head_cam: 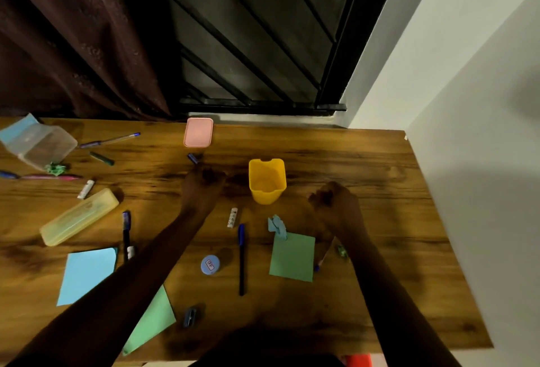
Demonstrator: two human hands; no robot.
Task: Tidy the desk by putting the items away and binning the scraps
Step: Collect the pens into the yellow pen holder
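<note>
My left hand (201,188) is curled into a fist on the wooden desk (365,162), just below a small blue cap (193,158). My right hand (336,203) is curled too, right of the empty yellow cup (267,182); I see nothing in either hand. Between my arms lie a blue pen (241,258), a white stick (232,217), a round blue tin (210,264), a crumpled blue scrap (277,226) and a green sheet (293,257). A small green scrap (342,251) lies by my right forearm.
On the left are a yellow pencil case (79,216), a clear tub (38,144), a crumpled green scrap (55,168), several pens and a blue sheet (87,273). A pink lid (198,132) lies at the back edge. A sharpener (190,317) sits near the front; a wall stands on the right.
</note>
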